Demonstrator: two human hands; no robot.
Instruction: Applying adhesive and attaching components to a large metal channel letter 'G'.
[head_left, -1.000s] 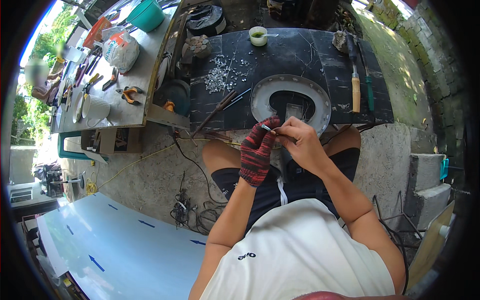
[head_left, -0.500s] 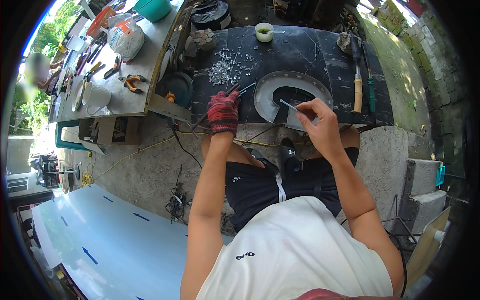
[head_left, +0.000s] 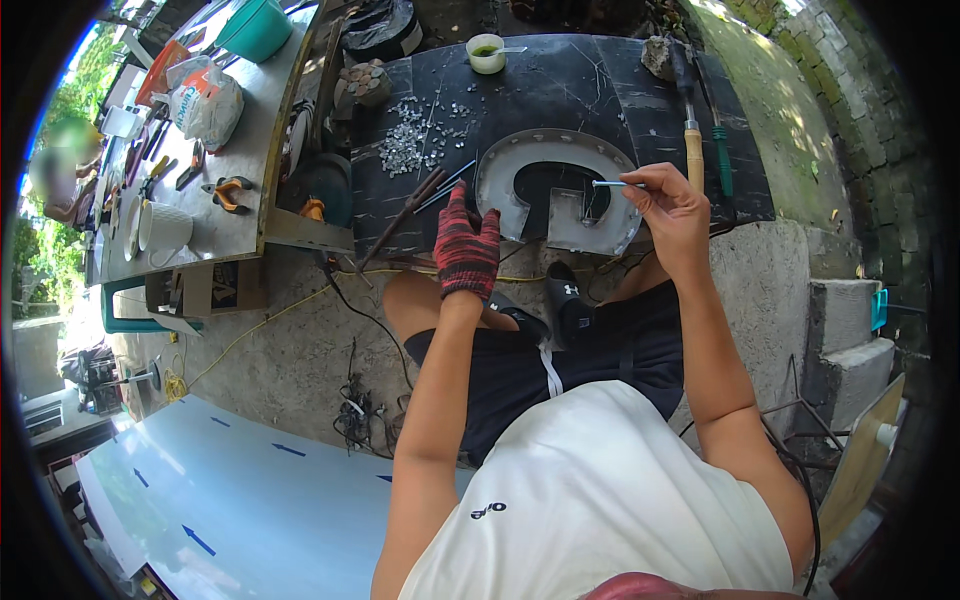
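Observation:
Pinched between the fingertips of my right hand [head_left: 675, 215] is a thin pale rod [head_left: 612, 183], held over the right arm of a G-shaped grey metal piece [head_left: 500, 190]. The metal piece lies on a dark marbled tabletop [head_left: 545, 85]. My left hand [head_left: 468, 245], in a red and black knit glove, is open with its forefinger stretched forward and its thumb apart, close to the metal piece's left side. Just left of that hand lie dark brown rods [head_left: 402, 222] and thin bluish rods [head_left: 445, 187].
Small shiny bits [head_left: 410, 145] are scattered at the far left of the tabletop. A white cup of green stuff [head_left: 486, 60] stands at the back. Wooden-handled [head_left: 694, 160] and green-handled [head_left: 722, 170] tools lie right. A side table [head_left: 235, 155] holds pliers [head_left: 229, 194] and a mug [head_left: 165, 227].
My left hand has let go of the dark rods and moved right, its fingers opening. My right hand has shifted right and slightly up with the pale rod. The view has shifted slightly.

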